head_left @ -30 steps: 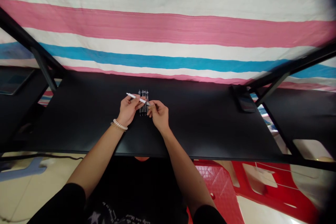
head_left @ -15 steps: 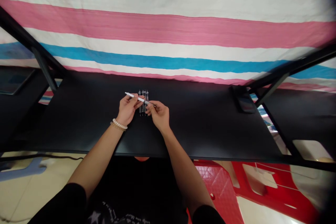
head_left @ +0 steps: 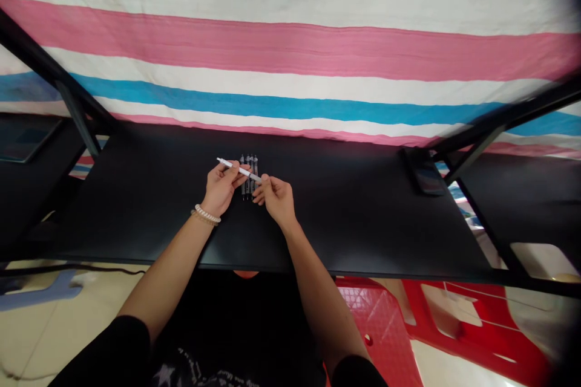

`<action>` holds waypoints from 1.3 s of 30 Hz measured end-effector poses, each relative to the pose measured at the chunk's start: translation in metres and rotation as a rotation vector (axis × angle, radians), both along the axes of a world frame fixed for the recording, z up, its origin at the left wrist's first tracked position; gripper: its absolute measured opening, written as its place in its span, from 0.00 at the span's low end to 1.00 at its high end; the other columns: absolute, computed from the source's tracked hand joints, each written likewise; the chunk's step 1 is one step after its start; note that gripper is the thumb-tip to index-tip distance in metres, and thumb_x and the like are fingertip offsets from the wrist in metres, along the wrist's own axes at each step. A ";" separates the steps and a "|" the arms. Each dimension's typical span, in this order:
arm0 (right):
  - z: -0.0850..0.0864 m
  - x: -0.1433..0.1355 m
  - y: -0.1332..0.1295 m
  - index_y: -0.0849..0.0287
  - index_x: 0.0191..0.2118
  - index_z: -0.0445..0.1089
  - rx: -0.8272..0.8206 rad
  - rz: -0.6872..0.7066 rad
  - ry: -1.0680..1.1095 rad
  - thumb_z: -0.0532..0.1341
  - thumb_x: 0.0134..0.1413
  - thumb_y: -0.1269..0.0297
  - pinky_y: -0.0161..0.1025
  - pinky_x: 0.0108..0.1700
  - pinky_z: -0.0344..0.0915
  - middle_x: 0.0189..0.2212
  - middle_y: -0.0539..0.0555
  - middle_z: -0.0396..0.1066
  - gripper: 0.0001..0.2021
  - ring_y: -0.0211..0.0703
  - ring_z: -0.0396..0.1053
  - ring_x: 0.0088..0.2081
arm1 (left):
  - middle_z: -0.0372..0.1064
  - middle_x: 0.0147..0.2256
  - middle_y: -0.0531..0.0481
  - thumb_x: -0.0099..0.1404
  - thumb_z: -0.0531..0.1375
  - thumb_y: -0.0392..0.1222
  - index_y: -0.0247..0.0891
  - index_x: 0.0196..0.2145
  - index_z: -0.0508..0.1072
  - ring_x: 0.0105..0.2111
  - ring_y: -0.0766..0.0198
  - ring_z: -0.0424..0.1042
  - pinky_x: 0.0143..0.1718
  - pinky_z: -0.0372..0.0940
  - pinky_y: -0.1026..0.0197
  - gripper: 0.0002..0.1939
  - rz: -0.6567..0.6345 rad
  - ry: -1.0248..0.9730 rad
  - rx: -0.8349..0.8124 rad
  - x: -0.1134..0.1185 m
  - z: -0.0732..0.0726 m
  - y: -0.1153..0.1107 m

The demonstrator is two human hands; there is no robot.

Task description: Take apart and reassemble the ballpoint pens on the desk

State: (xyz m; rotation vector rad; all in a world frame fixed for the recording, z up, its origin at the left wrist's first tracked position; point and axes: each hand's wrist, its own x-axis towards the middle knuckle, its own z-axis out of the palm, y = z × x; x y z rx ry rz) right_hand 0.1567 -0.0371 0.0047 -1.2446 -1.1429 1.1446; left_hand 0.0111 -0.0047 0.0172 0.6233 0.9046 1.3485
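Observation:
A white pen (head_left: pixel 242 170) is held slantwise above the black table (head_left: pixel 358 211), its push-button end up to the left and its greyish front end down to the right. My left hand (head_left: pixel 220 186) pinches the white barrel between thumb and fingers. At the greyish end, my right hand (head_left: pixel 276 195) has its thumb and forefinger closed on the pen. Beneath the held pen lie several dark, partly clear pens (head_left: pixel 248 188) side by side, points toward me; the hands and the pen cover parts of them.
A dark phone-like slab (head_left: pixel 426 172) rests near the table's right end, by a black metal strut (head_left: pixel 474 154). Behind the table hangs a striped sheet (head_left: pixel 290 51). A red plastic stool (head_left: pixel 376 314) stands below the front edge at right.
My right hand has shifted slightly right along the pen, and more of its greyish front part shows. My left hand stays nearly still.

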 end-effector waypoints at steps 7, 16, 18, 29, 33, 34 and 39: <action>0.000 0.003 0.000 0.59 0.31 0.72 -0.036 -0.009 -0.043 0.59 0.59 0.36 0.33 0.20 0.66 0.19 0.51 0.72 0.27 0.36 0.70 0.18 | 0.80 0.36 0.46 0.54 0.74 0.48 0.36 0.35 0.74 0.36 0.62 0.80 0.45 0.73 0.58 0.18 -0.010 -0.003 -0.007 0.000 0.001 -0.001; -0.003 0.004 -0.001 0.57 0.39 0.73 0.114 -0.008 -0.109 0.61 0.61 0.42 0.35 0.29 0.71 0.28 0.52 0.76 0.20 0.38 0.74 0.27 | 0.81 0.36 0.46 0.55 0.75 0.47 0.36 0.35 0.74 0.36 0.63 0.80 0.44 0.73 0.60 0.18 -0.007 -0.017 -0.006 0.000 0.002 -0.001; -0.002 0.004 -0.001 0.56 0.39 0.73 0.122 -0.001 -0.106 0.62 0.61 0.43 0.35 0.29 0.71 0.27 0.51 0.75 0.19 0.38 0.73 0.26 | 0.81 0.36 0.46 0.55 0.74 0.47 0.36 0.35 0.74 0.36 0.63 0.80 0.44 0.73 0.59 0.17 0.000 -0.016 -0.005 0.000 0.003 -0.001; -0.006 0.005 -0.004 0.56 0.38 0.74 0.110 0.110 -0.173 0.58 0.63 0.42 0.33 0.22 0.61 0.20 0.46 0.68 0.21 0.34 0.64 0.17 | 0.80 0.37 0.47 0.56 0.73 0.49 0.38 0.35 0.72 0.37 0.60 0.80 0.44 0.73 0.57 0.18 -0.054 0.000 0.005 -0.001 0.002 -0.002; 0.001 0.005 -0.007 0.56 0.37 0.74 0.156 0.120 -0.195 0.57 0.65 0.43 0.35 0.26 0.63 0.21 0.48 0.69 0.21 0.36 0.66 0.22 | 0.77 0.36 0.51 0.59 0.72 0.48 0.41 0.36 0.71 0.38 0.62 0.79 0.47 0.72 0.56 0.15 -0.055 -0.135 0.005 -0.001 0.010 -0.002; 0.003 0.005 -0.007 0.56 0.37 0.74 0.171 0.115 -0.196 0.56 0.66 0.44 0.35 0.28 0.63 0.22 0.49 0.70 0.21 0.37 0.67 0.23 | 0.76 0.34 0.53 0.61 0.70 0.47 0.42 0.35 0.71 0.36 0.63 0.78 0.46 0.72 0.56 0.13 -0.042 -0.184 -0.003 -0.001 0.014 -0.001; 0.002 0.005 -0.003 0.56 0.41 0.75 0.229 -0.041 -0.376 0.58 0.66 0.51 0.37 0.31 0.66 0.31 0.53 0.74 0.15 0.42 0.70 0.32 | 0.53 0.18 0.57 0.67 0.57 0.66 0.41 0.22 0.60 0.16 0.70 0.57 0.21 0.60 0.64 0.28 -0.077 -0.346 -0.050 -0.016 0.027 -0.001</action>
